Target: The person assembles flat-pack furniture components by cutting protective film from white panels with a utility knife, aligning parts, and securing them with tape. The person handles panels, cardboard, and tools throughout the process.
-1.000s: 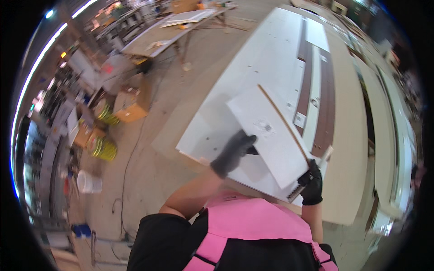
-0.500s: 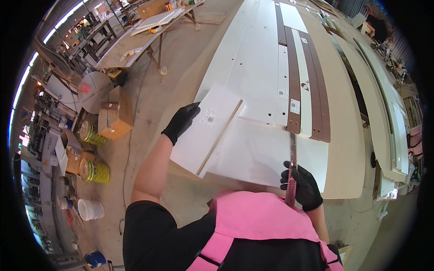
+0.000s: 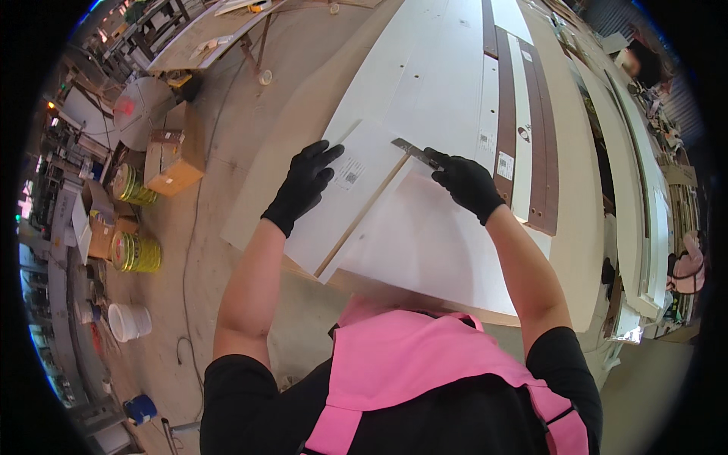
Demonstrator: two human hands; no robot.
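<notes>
A white panel (image 3: 337,205) with a printed label and a raw tan edge strip lies tilted over the stack. My left hand (image 3: 305,186), in a black glove, is at its left edge, fingers apart and touching the top face beside the label. In my gloved right hand (image 3: 469,182) a steel ruler (image 3: 409,149) is pinched. The ruler's free end lies across the upper end of the tan edge. Below the panel is a larger white board (image 3: 432,246).
Long white boards (image 3: 432,68) and brown strips (image 3: 542,152) stretch away on the table. Further sheets (image 3: 633,182) are stacked at the right. Cardboard box (image 3: 176,155), yellow buckets (image 3: 136,252) and a white bucket (image 3: 129,321) stand on the floor at left.
My right hand has brought the ruler from near my body up and left onto the panel's edge. My left hand has loosened from the panel's edge, fingers now spread on top.
</notes>
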